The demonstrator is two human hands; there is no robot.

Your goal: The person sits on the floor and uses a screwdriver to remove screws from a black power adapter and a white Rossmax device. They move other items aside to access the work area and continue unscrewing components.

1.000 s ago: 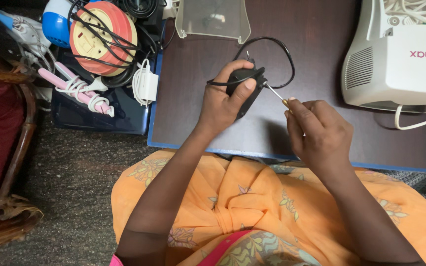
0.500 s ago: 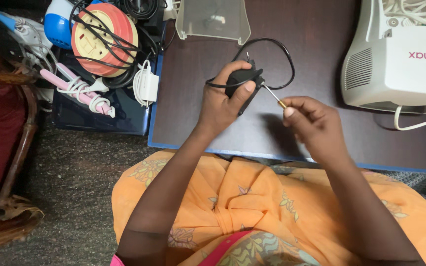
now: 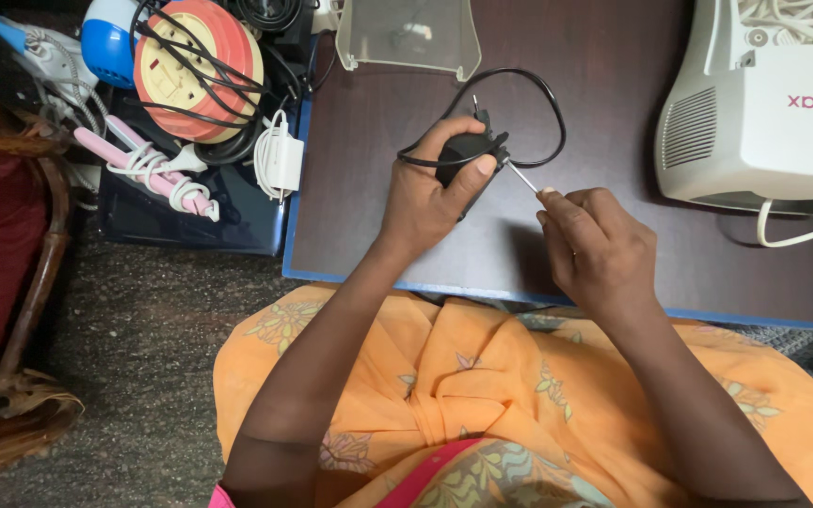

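The right hand (image 3: 595, 246) now sits a little lower and more closed over the screwdriver (image 3: 522, 177) than a second ago, its knuckles turned further over the handle. The thin metal shaft now meets the black adapter (image 3: 468, 149) at its right edge, where the left hand's (image 3: 430, 193) thumb presses closer.

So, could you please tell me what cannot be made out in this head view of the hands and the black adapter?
- Black adapter: its body is mostly covered by the left hand.
- Screwdriver: only the thin shaft shows; the handle is hidden in the right hand, and the tip meets the adapter too small to read.
- White machine: cut off by the top and right edges.
- Clear plastic cover: cut off by the top edge.
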